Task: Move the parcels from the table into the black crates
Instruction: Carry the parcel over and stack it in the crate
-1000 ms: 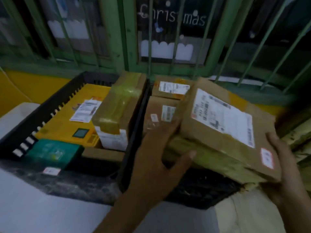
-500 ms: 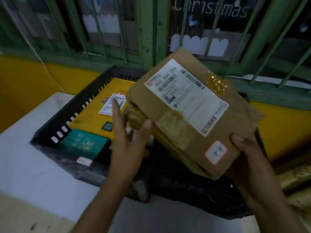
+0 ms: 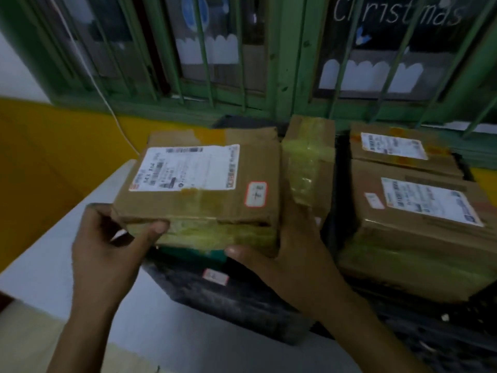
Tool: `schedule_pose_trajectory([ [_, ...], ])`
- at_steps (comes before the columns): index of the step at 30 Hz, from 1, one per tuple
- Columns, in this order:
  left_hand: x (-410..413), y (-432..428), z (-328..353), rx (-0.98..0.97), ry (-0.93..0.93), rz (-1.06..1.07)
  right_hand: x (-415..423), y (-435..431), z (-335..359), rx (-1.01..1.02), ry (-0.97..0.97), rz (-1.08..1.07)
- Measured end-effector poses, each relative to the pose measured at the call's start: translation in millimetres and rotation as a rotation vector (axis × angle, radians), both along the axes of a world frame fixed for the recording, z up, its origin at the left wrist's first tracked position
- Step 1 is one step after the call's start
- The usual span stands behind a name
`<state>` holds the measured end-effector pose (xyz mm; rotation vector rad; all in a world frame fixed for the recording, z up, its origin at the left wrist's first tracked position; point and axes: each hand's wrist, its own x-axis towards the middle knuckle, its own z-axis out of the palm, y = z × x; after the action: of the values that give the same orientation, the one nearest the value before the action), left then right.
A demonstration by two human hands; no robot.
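- Left hand point(image 3: 107, 251) and right hand point(image 3: 295, 254) clamp 1 brown parcel point(image 3: 204, 184) between them. The left thumb presses its near side face and the fingers curl round the left corner. The right thumb hooks under the near bottom edge, and the other right fingers are hidden along the right side. Gripping from 2 sides probably keeps it level and label-up on the way down.
- The white table point(image 3: 53, 265) carries both crates toward its far edge, below a barred green window.
- The right black crate point(image 3: 430, 332) holds 2 flat brown parcels, the large front parcel point(image 3: 416, 224) and the back parcel point(image 3: 398, 146). They seem to fill it, which is likely why this load goes left.
- The left black crate point(image 3: 228, 300) turns its near wall to the person. The held parcel hangs over its near part, above a green box point(image 3: 193, 251); I cannot tell whether they touch.
- A taped parcel point(image 3: 309, 162) stands on edge just beside the held one, at the crate's right side, probably to save room.
- A white shipping label point(image 3: 188, 168) faces up on the held parcel.
- A red-bordered sticker point(image 3: 255, 193) sits just beside that label.
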<state>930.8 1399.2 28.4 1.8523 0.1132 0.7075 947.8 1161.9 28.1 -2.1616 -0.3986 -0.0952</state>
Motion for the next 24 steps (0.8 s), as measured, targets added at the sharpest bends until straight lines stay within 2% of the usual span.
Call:
schedule_pose_trajectory([
  [2,23.0,18.1,-8.3,0.047,0.08,-0.032,13.4,20.7,-7.3,-0.086,-0.064,-0.126],
  [4,53.7,34.9,-13.4,0.225,0.214,-0.089,26.5,38.3,-8.0,-0.263,-0.138,-0.262],
  [7,96.2,55.7,-26.3,0.538,0.281,-0.285,41.3,51.3,-14.3,-0.494,-0.297,-0.417],
  [10,132.0,70.7,-32.2,0.753,0.219,-0.386,52.0,63.6,-17.7,-0.634,-0.336,-0.493],
  [14,168.5,85.4,-30.2,0.838,0.093,-0.459,63.8,71.2,-12.5,-0.685,-0.346,-0.585],
  [19,188.9,98.9,-30.4,0.981,-0.121,-0.521,81.1,89.9,-21.6,-0.838,-0.339,-0.513],
  [24,209.7,83.7,-29.6,1.055,-0.131,-0.49,107.7,86.6,-21.0,-0.997,-0.303,-0.489],
])
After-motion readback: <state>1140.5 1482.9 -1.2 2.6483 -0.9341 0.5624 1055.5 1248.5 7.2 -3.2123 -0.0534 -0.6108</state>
